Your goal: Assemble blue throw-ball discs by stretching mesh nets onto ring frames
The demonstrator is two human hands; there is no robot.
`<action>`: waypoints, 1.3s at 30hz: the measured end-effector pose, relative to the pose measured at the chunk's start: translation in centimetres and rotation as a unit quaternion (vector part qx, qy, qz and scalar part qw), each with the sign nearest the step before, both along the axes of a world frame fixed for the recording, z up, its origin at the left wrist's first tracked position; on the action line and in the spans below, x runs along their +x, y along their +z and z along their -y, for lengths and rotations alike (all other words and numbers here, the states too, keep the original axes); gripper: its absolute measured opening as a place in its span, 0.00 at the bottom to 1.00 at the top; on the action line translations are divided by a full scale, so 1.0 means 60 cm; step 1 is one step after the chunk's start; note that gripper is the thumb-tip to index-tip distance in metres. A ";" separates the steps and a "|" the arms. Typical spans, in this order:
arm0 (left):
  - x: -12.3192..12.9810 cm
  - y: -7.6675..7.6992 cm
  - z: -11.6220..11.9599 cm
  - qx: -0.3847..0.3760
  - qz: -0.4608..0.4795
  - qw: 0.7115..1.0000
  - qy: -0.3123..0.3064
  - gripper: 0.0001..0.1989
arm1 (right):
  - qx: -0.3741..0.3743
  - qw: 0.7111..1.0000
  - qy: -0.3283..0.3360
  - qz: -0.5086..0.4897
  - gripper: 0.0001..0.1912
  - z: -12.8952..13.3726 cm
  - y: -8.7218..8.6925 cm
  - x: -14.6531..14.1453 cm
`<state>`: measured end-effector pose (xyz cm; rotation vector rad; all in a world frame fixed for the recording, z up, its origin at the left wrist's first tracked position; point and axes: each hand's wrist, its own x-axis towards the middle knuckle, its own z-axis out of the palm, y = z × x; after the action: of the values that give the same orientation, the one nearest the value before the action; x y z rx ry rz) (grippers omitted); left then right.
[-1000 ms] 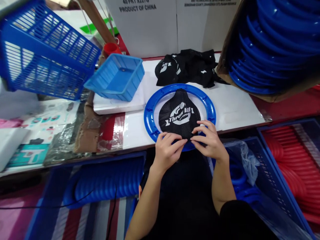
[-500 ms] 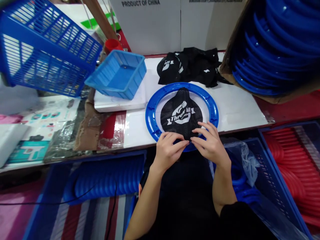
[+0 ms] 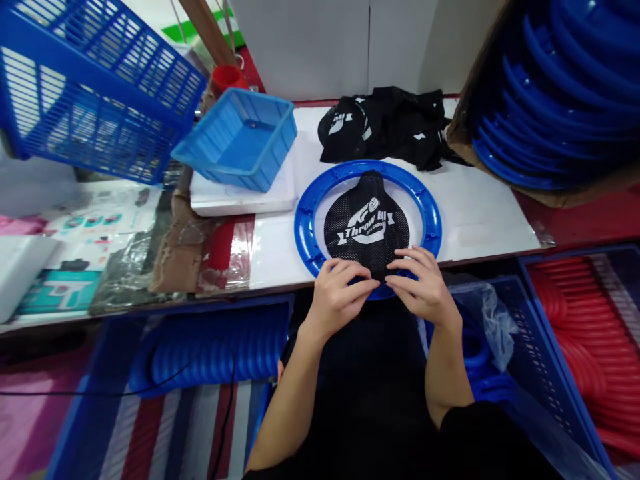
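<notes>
A blue plastic ring (image 3: 306,231) lies on the white tabletop near its front edge. Inside it is a black mesh cloth (image 3: 367,220) with a white printed logo, its narrow top tab reaching the ring's far side. My left hand (image 3: 343,293) pinches the cloth's near edge at the front of the ring, thumb and index finger together. Close beside it, my right hand (image 3: 420,283) pinches the same near edge from the right, its other fingers bent over the ring. The fingertips hide that part of the cloth and ring.
Behind the ring lies a pile of black mesh cloths (image 3: 395,127). A carton of stacked blue rings (image 3: 540,133) stands at right. To the left are a light blue tray (image 3: 240,143) and a tilted blue basket (image 3: 100,93). Below the table sit crates with blue tubing (image 3: 215,353) and red rings (image 3: 585,340).
Both hands stay at the near edge of the mesh cloth, with only small finger shifts. The view has tilted slightly downward.
</notes>
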<state>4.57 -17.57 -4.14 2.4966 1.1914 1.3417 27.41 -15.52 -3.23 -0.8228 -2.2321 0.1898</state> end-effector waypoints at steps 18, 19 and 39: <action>-0.005 0.006 -0.009 -0.011 -0.026 1.000 0.001 0.05 | 0.018 0.999 -0.001 0.043 0.11 0.003 0.015 0.001; -0.005 0.006 -0.009 -0.012 -0.023 1.000 0.003 0.04 | 0.016 0.999 0.001 0.038 0.11 0.002 0.014 0.001; -0.010 0.013 -0.012 -0.037 0.003 0.999 -0.015 0.05 | 0.005 0.999 0.032 0.005 0.10 -0.008 0.012 0.002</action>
<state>3.97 -16.85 -3.35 2.4486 1.1760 1.2735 27.51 -15.06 -2.54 -0.7493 -2.2686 0.2055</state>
